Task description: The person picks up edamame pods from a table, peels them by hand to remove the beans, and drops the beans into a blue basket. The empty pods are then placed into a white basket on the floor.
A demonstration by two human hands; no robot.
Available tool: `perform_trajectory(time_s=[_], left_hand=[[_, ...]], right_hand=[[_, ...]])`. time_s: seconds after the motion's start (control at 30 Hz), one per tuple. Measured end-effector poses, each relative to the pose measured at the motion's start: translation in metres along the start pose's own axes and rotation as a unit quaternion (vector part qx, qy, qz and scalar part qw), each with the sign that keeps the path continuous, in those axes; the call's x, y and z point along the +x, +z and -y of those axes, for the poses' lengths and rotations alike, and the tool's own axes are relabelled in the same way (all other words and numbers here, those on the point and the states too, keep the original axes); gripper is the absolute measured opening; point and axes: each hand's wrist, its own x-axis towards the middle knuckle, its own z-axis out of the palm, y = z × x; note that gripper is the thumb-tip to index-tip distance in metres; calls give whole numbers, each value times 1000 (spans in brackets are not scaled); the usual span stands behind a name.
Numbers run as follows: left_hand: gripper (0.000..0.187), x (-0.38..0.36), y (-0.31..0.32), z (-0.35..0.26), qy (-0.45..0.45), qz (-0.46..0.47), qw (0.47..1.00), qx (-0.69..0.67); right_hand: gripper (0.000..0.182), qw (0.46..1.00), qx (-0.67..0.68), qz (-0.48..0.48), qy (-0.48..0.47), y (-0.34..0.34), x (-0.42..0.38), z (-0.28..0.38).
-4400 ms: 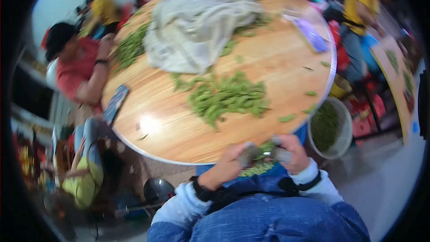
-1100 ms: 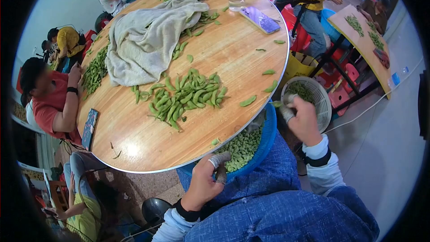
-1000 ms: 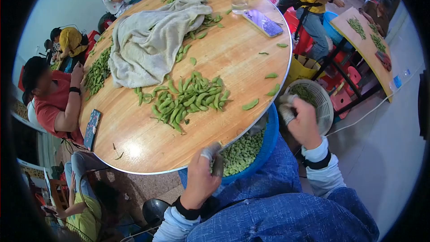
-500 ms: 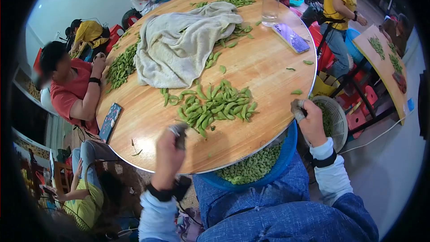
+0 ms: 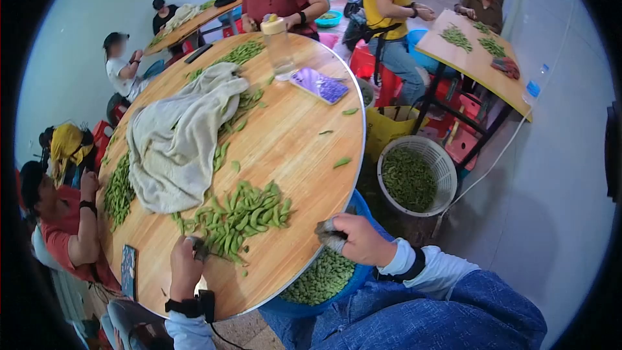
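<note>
A pile of green pods (image 5: 243, 217) lies on the round wooden table (image 5: 304, 149) in front of me. My left hand (image 5: 186, 266) is over the table at the pile's near left side, its fingers pressed together with dark coverings on the tips. Beyond the table's near right edge, above the blue basin (image 5: 363, 272) of shelled beans (image 5: 322, 277), is my right hand (image 5: 353, 238). Its thumb and covered fingers are closed. Whatever either hand pinches is too small or hidden to make out. A crumpled pale towel (image 5: 178, 142) lies behind the pile.
A purple-screened phone (image 5: 319, 85) and a bottle (image 5: 278, 48) stand or lie at the table's far side. Another phone (image 5: 128, 272) is at the left edge. On the floor at right is a white basket (image 5: 418, 175) of pods. Several people sit or stand around both tables.
The view has turned to the right, so the table and towel appear further left. My right hand has come inward from beside the white basket to above the blue basin. My left hand stays near the pile.
</note>
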Motion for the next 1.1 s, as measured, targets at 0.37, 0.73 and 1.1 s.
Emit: perform_trajectory(time_s=[0.37, 0.73, 1.1], left_hand=[[5, -49, -12, -83, -175, -71, 820, -541], [17, -79, 23, -150, -222, 85, 688, -685], [15, -80, 26, -157, -186, 89, 702, -681]], right_hand=[[16, 955, 237, 105, 141, 33, -9, 22], [15, 907, 313, 202, 197, 34, -6, 32], [10, 891, 347, 176, 234, 36, -9, 30]])
